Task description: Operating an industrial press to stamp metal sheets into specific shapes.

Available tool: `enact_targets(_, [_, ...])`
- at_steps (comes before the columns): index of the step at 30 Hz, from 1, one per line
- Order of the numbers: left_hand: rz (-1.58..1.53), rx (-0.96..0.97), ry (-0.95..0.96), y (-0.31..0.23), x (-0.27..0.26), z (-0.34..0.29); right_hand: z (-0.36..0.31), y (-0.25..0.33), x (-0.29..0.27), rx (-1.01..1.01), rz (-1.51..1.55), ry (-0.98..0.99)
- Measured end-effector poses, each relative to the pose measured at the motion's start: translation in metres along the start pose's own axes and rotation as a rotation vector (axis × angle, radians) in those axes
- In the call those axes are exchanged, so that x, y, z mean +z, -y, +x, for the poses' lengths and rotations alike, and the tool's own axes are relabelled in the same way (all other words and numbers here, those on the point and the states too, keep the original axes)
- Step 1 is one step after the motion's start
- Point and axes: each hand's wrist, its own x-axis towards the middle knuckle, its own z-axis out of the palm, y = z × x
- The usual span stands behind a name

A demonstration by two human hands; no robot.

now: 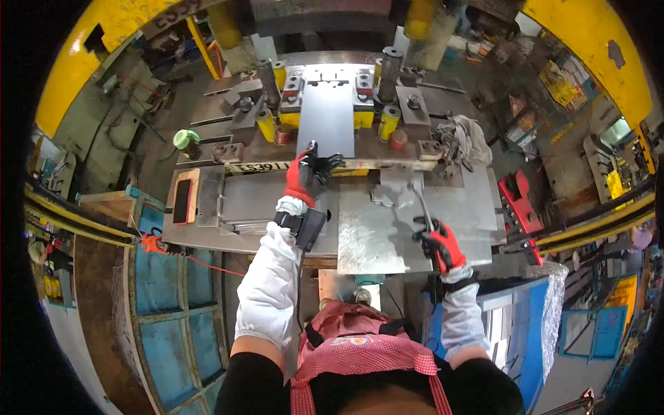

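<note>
A grey rectangular metal sheet (328, 114) lies in the die of a press, its far end under the die's bright bar. My left hand (310, 173), in a red and black glove, is at the sheet's near edge. Its fingers are stretched and apart, the fingertips touching the sheet's near left corner. My right hand (441, 247), gloved the same way, is closed around a long thin metal tool with a rounded end (419, 196). That tool points forward over a shiny sheet-metal plate (373, 242) on the bench. Small cut metal pieces (394, 187) lie at the plate's far side.
Guide posts (391, 72) and yellow cylinders (265, 124) flank the die. A grey rag (467, 142) lies at the right. A phone (182, 200) rests on wood at the left, near stacked sheets (259, 197). A red control box (520, 202) stands right of the bench.
</note>
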Motion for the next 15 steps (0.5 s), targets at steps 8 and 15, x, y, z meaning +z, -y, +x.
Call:
enact_targets(8, [-0.003,-0.033,-0.094,0.001,0.022,0.076,0.023,-0.033,0.001,0.039,0.025,-0.074])
enact_targets(15, [1.094,0.640,0.090,-0.009,-0.068,0.150,0.006,-0.053,0.014,0.078,0.219,-0.032])
